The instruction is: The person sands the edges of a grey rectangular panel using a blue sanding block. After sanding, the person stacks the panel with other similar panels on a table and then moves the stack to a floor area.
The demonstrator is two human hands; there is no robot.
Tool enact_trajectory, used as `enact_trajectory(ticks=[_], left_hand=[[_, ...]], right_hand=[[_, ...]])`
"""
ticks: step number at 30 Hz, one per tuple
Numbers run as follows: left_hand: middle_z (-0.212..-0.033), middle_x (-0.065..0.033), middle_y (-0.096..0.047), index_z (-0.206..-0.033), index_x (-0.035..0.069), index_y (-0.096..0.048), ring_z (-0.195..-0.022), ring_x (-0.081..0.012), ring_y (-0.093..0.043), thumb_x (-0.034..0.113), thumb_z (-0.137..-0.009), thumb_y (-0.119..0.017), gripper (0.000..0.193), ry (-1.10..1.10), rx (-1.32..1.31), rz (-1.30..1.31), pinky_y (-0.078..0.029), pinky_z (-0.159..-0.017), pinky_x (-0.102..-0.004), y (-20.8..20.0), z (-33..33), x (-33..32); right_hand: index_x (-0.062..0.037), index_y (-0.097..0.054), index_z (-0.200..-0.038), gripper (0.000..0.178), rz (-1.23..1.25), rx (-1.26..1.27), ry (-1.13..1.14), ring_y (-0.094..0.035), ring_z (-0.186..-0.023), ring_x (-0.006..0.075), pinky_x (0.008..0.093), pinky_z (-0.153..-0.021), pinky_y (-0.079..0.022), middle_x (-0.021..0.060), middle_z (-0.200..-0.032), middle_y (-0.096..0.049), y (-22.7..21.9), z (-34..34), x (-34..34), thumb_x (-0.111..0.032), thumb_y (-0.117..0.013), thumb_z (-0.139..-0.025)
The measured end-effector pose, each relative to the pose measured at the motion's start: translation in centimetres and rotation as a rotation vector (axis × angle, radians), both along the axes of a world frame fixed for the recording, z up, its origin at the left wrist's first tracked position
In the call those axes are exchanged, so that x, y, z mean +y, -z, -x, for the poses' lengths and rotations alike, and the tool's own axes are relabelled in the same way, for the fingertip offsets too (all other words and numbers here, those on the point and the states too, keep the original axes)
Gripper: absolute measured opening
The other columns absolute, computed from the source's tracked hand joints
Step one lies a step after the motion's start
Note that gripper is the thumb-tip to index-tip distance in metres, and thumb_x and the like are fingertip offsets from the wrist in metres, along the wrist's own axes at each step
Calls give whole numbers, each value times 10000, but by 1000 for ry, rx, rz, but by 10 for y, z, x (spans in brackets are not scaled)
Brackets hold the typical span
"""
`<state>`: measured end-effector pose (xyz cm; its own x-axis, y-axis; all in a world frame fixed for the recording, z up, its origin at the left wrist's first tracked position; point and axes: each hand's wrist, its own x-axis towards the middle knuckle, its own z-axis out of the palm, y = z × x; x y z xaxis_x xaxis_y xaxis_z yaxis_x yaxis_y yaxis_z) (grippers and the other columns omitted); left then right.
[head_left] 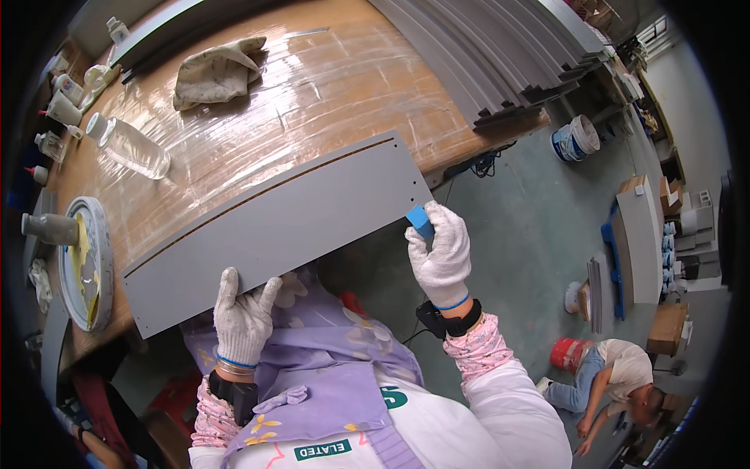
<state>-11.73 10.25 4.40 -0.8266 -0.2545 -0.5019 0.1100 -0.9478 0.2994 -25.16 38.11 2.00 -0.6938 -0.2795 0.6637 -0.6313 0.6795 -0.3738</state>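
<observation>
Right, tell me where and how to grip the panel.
The panel is probably best gripped by its long near edge, from the wearer's side: it is flat and that edge juts past the table, leaving room for thumb above and fingers below. The left hand is at that edge.

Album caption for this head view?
Gloved right hand holds a blue block by a grey panel; left hand at the panel's near edge.

Crumpled rag (220, 74) and a clear bottle (133, 147) on the plastic-wrapped table (336, 86), plus a round lid (107, 262) smeared yellow. Over on the greenish floor (508, 227) there's a white bucket (576, 139), and someone (629, 371) hunched by a red bucket (567, 354).
</observation>
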Motion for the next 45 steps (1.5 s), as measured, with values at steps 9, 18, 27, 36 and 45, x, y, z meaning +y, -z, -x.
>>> enact_trajectory(ticks=[9,18,27,36,45], left_hand=[[-1231,-222,-571,-1228,15,-503,-1129,-432,-579,283,-1005,-487,349,57,2,41,-583,-846,-532,5,-14,-16],[-1232,-228,-572,-1224,2,-500,-1121,-433,-584,268,-1012,-470,341,105,72,-9,-570,-882,-518,4,-1,-11],[-1189,-314,-543,-1196,-82,-458,-1102,-459,-580,233,-1013,-464,364,163,33,-7,-557,-900,-522,16,14,-2],[-1104,-272,-621,-1202,-17,-527,-1019,-407,-640,333,-1008,-472,405,70,20,108,-573,-852,-517,10,-28,-41],[-1089,-265,-615,-1190,13,-540,-1046,-410,-608,352,-991,-512,394,49,-4,157,-515,-897,-552,14,-53,-64]], right_hand=[[0,-508,-1230,472,72,-32,183,-572,-1008,348,422,-886,-477,176,-1120,-571,3,10,11,-101,-704,-812],[-32,-553,-1216,494,47,-24,-185,-577,-998,332,416,-873,-472,152,-1150,-582,1,-24,-63,-131,-737,-769],[-8,-540,-1193,458,89,18,-85,-590,-958,341,425,-844,-488,161,-1116,-593,3,-12,-64,-110,-726,-787],[6,-532,-1182,436,-34,36,46,-580,-973,353,433,-857,-476,179,-1151,-586,4,-11,-58,-106,-713,-802],[-27,-550,-1187,474,-15,-61,-435,-583,-999,328,425,-861,-470,147,-1149,-591,-4,-74,-153,-121,-734,-761]])
